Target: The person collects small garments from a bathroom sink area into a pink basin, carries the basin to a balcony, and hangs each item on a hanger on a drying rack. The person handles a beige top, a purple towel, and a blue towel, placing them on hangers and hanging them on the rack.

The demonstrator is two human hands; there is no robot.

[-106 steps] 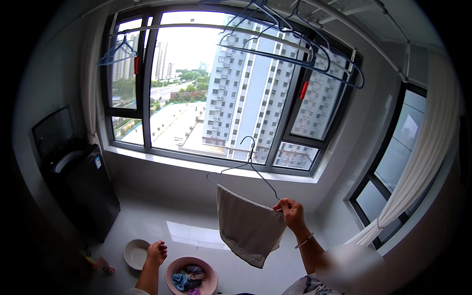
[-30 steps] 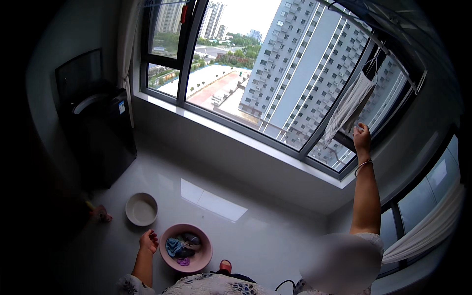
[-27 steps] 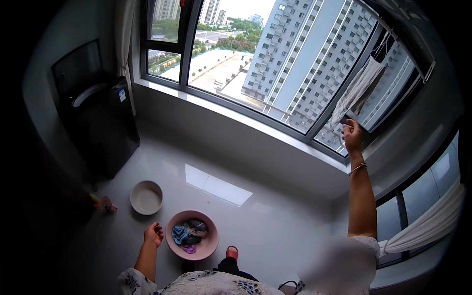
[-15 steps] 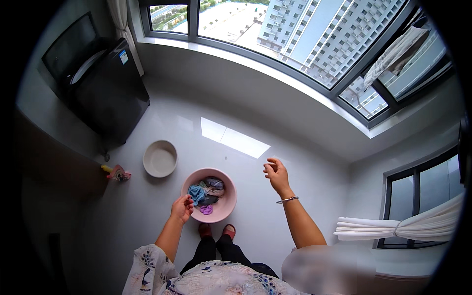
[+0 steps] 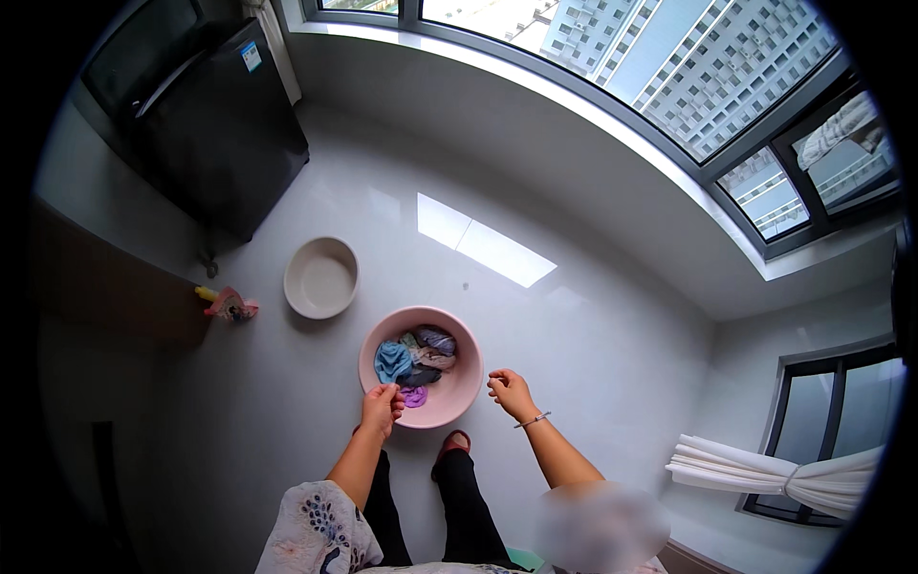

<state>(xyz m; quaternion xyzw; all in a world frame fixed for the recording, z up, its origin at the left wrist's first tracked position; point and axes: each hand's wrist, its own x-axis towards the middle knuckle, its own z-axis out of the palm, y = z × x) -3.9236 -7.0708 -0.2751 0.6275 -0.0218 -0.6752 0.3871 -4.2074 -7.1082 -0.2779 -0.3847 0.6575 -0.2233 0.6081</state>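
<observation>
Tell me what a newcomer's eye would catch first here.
Probably the pink basin of crumpled cloths on the floor, with the left hand at its near-left edge and the right hand to its right. Next, likely the bright window at upper right and the dark washer at upper left.

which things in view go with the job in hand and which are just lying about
Seemingly in the job:
pink basin, near left hand and right hand
blue cloth, purple cloth and dark grey cloth inside it
pale hanging cloth, by the window

Seemingly just about:
off-white basin
black washing machine
tied white curtain
pink-and-yellow item, kind unclear
</observation>
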